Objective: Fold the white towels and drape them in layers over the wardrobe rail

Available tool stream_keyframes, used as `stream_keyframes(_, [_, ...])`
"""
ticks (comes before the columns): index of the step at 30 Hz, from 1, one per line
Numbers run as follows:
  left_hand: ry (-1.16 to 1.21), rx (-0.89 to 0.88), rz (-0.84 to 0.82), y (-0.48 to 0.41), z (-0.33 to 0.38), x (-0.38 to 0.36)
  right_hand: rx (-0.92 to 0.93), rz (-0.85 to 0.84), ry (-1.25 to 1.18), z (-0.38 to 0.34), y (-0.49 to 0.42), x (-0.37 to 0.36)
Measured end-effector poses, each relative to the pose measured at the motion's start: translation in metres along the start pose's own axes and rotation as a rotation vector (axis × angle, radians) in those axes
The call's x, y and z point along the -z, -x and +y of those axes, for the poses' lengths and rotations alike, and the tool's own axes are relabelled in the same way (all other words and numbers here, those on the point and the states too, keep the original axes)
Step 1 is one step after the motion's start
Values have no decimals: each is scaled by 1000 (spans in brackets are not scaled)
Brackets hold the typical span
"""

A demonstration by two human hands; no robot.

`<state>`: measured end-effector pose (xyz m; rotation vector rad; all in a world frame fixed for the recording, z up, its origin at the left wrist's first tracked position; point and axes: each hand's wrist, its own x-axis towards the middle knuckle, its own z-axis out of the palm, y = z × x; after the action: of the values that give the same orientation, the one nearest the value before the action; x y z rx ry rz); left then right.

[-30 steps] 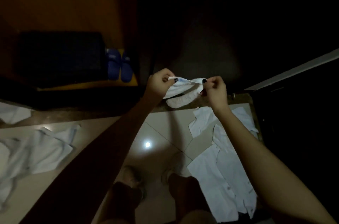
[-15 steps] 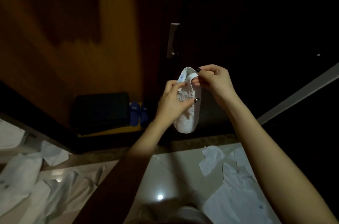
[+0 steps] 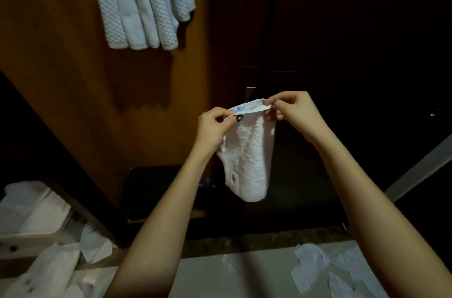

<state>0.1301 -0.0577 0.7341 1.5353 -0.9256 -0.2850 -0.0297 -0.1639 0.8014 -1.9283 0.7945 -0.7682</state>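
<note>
Wooden wardrobe panel (image 3: 61,65) fills the left of frame. Hung white towels (image 3: 140,2) at upper left, layered side by side, rail itself out of view. White garments (image 3: 46,270) on floor, lower left. Small white towel (image 3: 247,156) at centre, hanging down. Left hand (image 3: 214,126) and right hand (image 3: 292,109) each pinch its top edge.

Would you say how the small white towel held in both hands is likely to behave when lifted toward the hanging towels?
The small white towel looks floppy: it sags below the left hand and right hand. Probably light, since fingertip pinches carry it. Its woven texture should resist slipping.
</note>
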Motion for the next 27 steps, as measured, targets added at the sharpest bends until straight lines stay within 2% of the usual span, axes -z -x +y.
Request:
stream_keyframes(4, [33, 3, -158, -18, 22, 36, 188, -116, 403, -11, -8, 0])
stream_keyframes(7, [34, -29, -178, -24, 35, 55, 338, -110, 499, -17, -12, -7])
stream_keyframes(10, [-14, -22, -189, -29, 41, 77, 381, -177, 470, -23, -21, -15])
stream_keyframes(15, [-229, 21, -258, -37, 44, 127, 427, -360, 454, -32, -38, -32])
stream_keyframes(21, [-175, -39, -105, -36, 48, 146, 455, -509, 378, -49, -36, -78])
stream_keyframes(23, [-204, -35, -86, -36, 48, 152, 437, -506, 310, -50, -34, -92])
stream_keyframes(27, [-292, -1, -21, -36, 40, 178, 455, -399, 237, -50, -42, -92])
